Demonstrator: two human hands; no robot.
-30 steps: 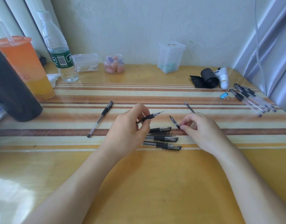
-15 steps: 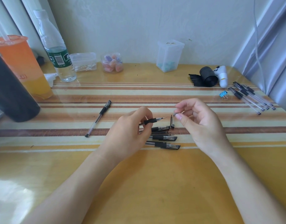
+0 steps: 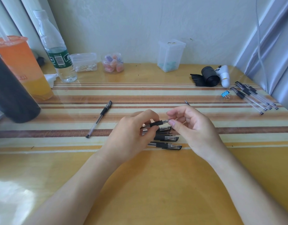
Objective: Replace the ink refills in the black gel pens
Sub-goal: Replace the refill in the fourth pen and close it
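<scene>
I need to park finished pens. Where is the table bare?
Bare: the yellow table nearest you, and the stripes between the right hand and the blue clip. Crowded: the pen pile by the left hand, and the back-left bottle and cup.

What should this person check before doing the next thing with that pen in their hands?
1. Left hand grips the pen by its black sleeve: ok.
2. Right hand pinches the pen's front end: ok.
3. Front end seated straight: cannot tell, fingers hide it.
4. Spare pens lie on the table under the hands, within reach: ok.
5. Thin loose piece in sight beyond the right hand: ok.
</scene>
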